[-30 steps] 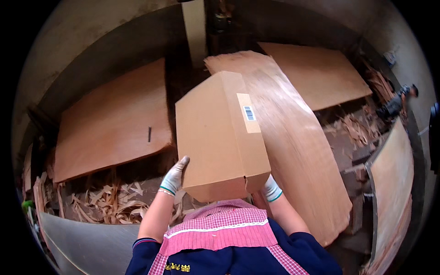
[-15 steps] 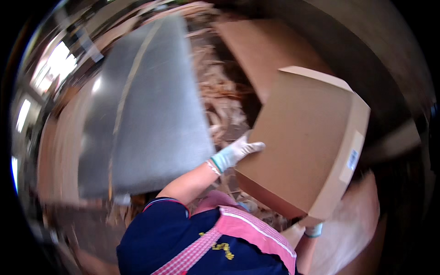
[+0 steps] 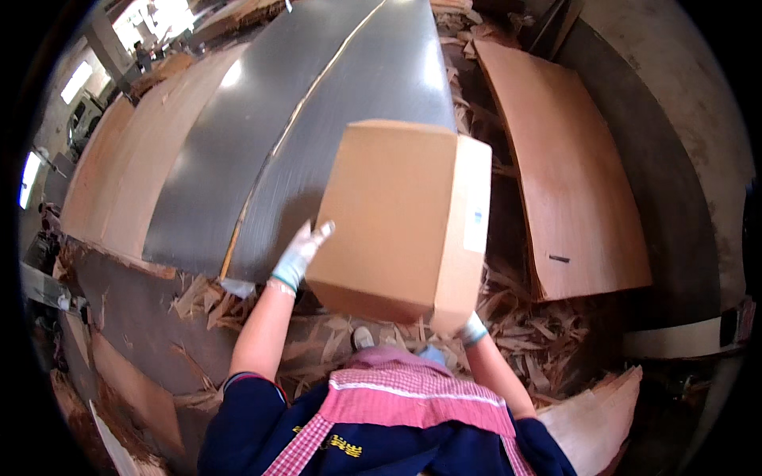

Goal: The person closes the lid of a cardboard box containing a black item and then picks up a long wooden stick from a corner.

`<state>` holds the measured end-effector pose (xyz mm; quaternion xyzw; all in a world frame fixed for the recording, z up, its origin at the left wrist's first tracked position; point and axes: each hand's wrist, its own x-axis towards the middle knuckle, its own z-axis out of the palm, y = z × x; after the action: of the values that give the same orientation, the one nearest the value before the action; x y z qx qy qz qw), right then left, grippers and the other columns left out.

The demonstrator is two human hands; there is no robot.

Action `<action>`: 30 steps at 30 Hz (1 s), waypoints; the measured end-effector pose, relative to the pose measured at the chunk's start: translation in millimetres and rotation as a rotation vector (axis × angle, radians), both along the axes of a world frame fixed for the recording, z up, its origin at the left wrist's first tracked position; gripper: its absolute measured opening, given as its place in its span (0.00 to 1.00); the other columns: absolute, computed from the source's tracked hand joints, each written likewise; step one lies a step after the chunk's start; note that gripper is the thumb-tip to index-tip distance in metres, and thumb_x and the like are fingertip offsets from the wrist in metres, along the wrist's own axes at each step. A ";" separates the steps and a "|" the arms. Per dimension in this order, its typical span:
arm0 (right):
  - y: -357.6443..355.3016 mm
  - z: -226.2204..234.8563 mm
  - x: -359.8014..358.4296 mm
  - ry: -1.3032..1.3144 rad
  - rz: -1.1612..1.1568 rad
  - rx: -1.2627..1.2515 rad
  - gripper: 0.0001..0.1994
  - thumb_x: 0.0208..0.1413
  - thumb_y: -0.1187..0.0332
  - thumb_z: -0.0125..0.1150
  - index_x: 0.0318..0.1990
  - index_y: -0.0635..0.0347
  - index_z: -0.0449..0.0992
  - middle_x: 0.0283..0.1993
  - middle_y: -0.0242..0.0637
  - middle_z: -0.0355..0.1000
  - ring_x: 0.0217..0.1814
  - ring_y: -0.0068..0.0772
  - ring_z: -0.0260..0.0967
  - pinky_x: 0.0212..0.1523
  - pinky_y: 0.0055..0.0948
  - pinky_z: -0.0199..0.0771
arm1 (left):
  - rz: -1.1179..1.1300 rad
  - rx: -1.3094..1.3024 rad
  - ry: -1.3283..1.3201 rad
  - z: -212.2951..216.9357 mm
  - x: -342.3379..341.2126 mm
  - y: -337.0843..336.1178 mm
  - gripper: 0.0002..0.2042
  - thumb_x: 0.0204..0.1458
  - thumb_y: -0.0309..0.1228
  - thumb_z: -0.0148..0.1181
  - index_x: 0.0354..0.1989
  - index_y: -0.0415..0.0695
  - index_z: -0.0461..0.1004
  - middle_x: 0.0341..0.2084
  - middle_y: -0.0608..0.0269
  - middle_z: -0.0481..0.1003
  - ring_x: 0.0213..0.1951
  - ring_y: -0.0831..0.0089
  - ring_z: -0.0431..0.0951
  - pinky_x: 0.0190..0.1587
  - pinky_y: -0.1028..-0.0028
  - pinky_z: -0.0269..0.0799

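The cardboard box point(image 3: 381, 214) looks lifted but not yet set down, held up before the metal-topped table point(image 3: 206, 174), the left hand's point(image 3: 300, 250) grip clasping its left side, the partly hidden right hand point(image 3: 471, 328) holding its lower right corner.

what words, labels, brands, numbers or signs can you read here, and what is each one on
Pale label on the right side of the cardboard box: its print is too small and blurred to read.
Yellow lettering on the dark blue shirt: too small and distorted to read, partly covered by an apron strap.
No other text can be made out.
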<state>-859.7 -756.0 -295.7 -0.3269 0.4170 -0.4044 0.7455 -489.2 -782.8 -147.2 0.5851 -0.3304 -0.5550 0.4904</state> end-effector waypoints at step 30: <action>-74.1 293.3 213.8 0.032 0.627 -0.314 0.19 0.62 0.59 0.51 0.53 0.63 0.69 0.44 0.35 0.70 0.43 0.26 0.73 0.41 0.27 0.78 | 0.081 -0.307 -0.107 -46.8 45.7 90.4 0.32 0.51 0.21 0.62 0.63 0.38 0.54 0.58 0.57 0.63 0.57 0.69 0.68 0.58 0.70 0.67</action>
<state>-645.9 -830.0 -2.4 -0.5559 0.2407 -0.2098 0.7675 -443.5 -692.4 -194.0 0.5450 -0.4129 -0.4460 0.5776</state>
